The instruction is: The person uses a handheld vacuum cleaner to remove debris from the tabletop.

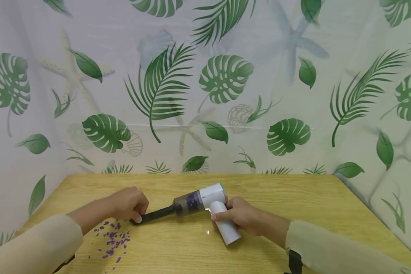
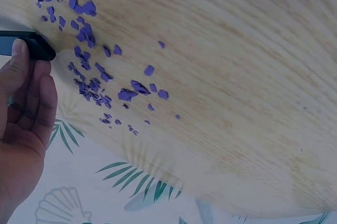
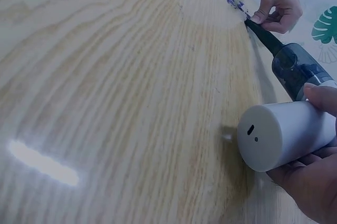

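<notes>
A white handheld vacuum cleaner [image 1: 214, 195] lies slanted low over the table, its clear dust cup [image 1: 188, 203] holding dark purple bits. My right hand [image 1: 243, 215] grips its white handle [image 3: 284, 134]. From the dust cup a black nozzle [image 1: 157, 214] runs out to the left. My left hand [image 1: 131, 203] pinches the nozzle's tip between thumb and fingers, as the left wrist view also shows. Purple paper scraps [image 1: 113, 239] lie scattered on the wood, just beside and in front of the tip.
The yellow wood-grain table [image 1: 178, 251] spreads under both hands. A curtain [image 1: 260, 95] printed with green leaves, shells and starfish hangs behind the table and along its sides. Dark straps sit on both beige sleeves [image 1: 51, 239].
</notes>
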Action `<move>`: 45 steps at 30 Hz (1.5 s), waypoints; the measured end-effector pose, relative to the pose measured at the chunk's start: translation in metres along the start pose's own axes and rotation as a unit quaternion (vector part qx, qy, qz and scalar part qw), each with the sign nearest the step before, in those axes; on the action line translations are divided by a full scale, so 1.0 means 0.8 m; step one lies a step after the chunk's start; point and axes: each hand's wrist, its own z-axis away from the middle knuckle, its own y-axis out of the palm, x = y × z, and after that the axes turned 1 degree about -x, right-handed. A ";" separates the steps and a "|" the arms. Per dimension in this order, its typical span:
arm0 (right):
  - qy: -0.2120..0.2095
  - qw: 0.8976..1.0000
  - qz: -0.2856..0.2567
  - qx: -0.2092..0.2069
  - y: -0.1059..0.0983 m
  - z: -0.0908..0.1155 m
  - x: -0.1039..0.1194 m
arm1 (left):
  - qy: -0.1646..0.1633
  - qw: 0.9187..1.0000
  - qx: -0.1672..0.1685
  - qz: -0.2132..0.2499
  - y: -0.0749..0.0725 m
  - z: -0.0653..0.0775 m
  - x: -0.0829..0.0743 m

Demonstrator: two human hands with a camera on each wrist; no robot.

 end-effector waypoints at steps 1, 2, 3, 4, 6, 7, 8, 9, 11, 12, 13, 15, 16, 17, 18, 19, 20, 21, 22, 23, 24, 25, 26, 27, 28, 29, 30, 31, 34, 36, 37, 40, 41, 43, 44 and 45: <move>-0.001 1.000 -0.003 0.002 0.001 0.002 0.000 | 0.002 1.000 0.001 0.000 0.000 0.001 -0.001; -0.001 1.000 -0.003 0.002 0.002 0.003 -0.001 | 0.004 1.000 0.000 0.000 0.001 0.003 -0.002; -0.002 1.000 -0.002 0.002 0.003 0.005 -0.001 | 0.005 1.000 -0.001 0.000 0.001 0.004 -0.004; -0.001 1.000 -0.002 0.003 0.004 0.006 -0.002 | 0.004 1.000 0.001 0.001 0.001 0.006 -0.005; -0.002 1.000 -0.001 0.004 0.006 0.009 -0.002 | 0.003 1.000 0.002 0.002 0.002 0.009 -0.008; -0.001 1.000 0.000 0.006 0.007 0.010 -0.003 | 0.001 1.000 0.003 0.004 0.002 0.010 -0.009; -0.001 1.000 0.002 0.007 0.008 0.011 -0.003 | 0.000 1.000 0.005 0.006 0.002 0.012 -0.010; -0.002 1.000 0.004 0.008 0.009 0.013 -0.003 | 0.000 1.000 0.007 0.008 0.002 0.014 -0.011; -0.006 1.000 0.004 0.014 0.011 0.015 -0.004 | 0.001 1.000 0.012 0.013 0.002 0.017 -0.013; -0.008 1.000 0.004 0.016 0.012 0.016 -0.005 | 0.002 1.000 0.014 0.015 0.002 0.018 -0.013; -0.011 1.000 0.003 0.019 0.013 0.017 -0.005 | 0.003 1.000 0.016 0.018 0.002 0.020 -0.014; -0.015 1.000 0.003 0.021 0.015 0.019 -0.006 | 0.005 1.000 0.020 0.023 0.003 0.023 -0.014; -0.017 1.000 0.002 0.022 0.017 0.020 -0.007 | 0.004 0.999 0.023 0.028 0.003 0.025 -0.014; -0.016 1.000 0.004 0.023 0.018 0.021 -0.007 | 0.005 0.999 0.025 0.033 0.003 0.026 -0.014; -0.016 1.000 0.005 0.024 0.019 0.022 -0.007 | 0.003 0.999 0.029 0.039 0.003 0.028 -0.015; -0.015 1.000 0.007 0.024 0.020 0.023 -0.008 | 0.003 0.998 0.032 0.045 0.003 0.030 -0.015; -0.014 1.000 0.009 0.025 0.021 0.024 -0.008 | 0.001 0.998 0.035 0.045 0.002 0.031 -0.015; -0.014 1.000 0.010 0.026 0.022 0.024 -0.009 | 0.000 0.998 0.039 0.049 0.003 0.033 -0.015; -0.013 0.999 0.012 0.028 0.023 0.025 -0.009 | -0.002 0.998 0.044 0.055 0.003 0.035 -0.016; -0.015 0.999 0.013 0.029 0.025 0.026 -0.010 | -0.002 0.997 0.047 0.056 0.002 0.036 -0.017; -0.016 0.999 0.013 0.030 0.026 0.027 -0.011 | -0.004 0.997 0.052 0.059 0.002 0.038 -0.018; -0.016 0.999 0.014 0.031 0.027 0.028 -0.011 | -0.002 0.997 0.055 0.062 0.002 0.040 -0.019; -0.017 0.999 0.013 0.032 0.028 0.029 -0.012 | 0.000 0.996 0.059 0.066 0.001 0.041 -0.021; -0.017 0.999 0.014 0.033 0.029 0.030 -0.012 | 0.000 0.995 0.066 0.080 0.001 0.043 -0.022; -0.016 0.999 0.016 0.034 0.031 0.031 -0.013 | 0.002 0.994 0.070 0.087 0.000 0.044 -0.024; -0.014 0.999 0.017 0.035 0.032 0.033 -0.013 | 0.001 0.993 0.076 0.094 0.000 0.046 -0.025; -0.011 0.999 0.019 0.035 0.033 0.034 -0.013 | -0.001 0.991 0.083 0.104 0.000 0.048 -0.027; -0.010 0.999 0.021 0.036 0.035 0.035 -0.013 | -0.004 0.990 0.089 0.112 -0.001 0.049 -0.028; -0.008 0.999 0.029 0.037 0.040 0.040 -0.013 | -0.019 0.986 0.107 0.128 0.000 0.053 -0.032; -0.011 0.999 0.033 0.035 0.044 0.043 -0.013 | -0.029 0.983 0.118 0.138 0.000 0.056 -0.034; -0.012 0.999 0.035 0.035 0.046 0.044 -0.013 | -0.035 0.981 0.124 0.144 -0.001 0.057 -0.034; -0.016 0.998 0.043 0.032 0.053 0.047 -0.013 | -0.054 0.971 0.149 0.176 -0.003 0.061 -0.036; -0.015 0.998 0.047 0.031 0.055 0.048 -0.013 | -0.060 0.967 0.158 0.188 -0.004 0.062 -0.036; -0.015 0.998 0.052 0.032 0.059 0.050 -0.013 | -0.082 0.958 0.174 0.214 -0.005 0.063 -0.038; -0.015 0.998 0.054 0.032 0.060 0.050 -0.013 | -0.095 0.952 0.182 0.228 -0.006 0.064 -0.039; -0.015 0.998 0.054 0.032 0.062 0.051 -0.013 | -0.107 0.947 0.189 0.236 -0.006 0.065 -0.040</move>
